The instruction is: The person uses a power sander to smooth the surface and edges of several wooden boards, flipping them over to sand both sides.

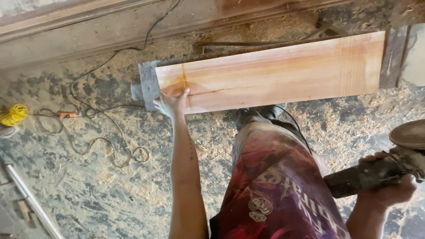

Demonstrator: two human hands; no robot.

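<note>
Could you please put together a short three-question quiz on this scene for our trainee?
1. True or false: the left hand rests flat on the plank.
2. What does the right hand hold? A) a hammer B) a disc sander C) a paintbrush
3. What covers much of the floor?

Key
1. True; it lies on the plank's near left corner.
2. B; the hand grips its dark body, with the disc off to the right.
3. Sawdust, with a thin cable looped across it.
</note>
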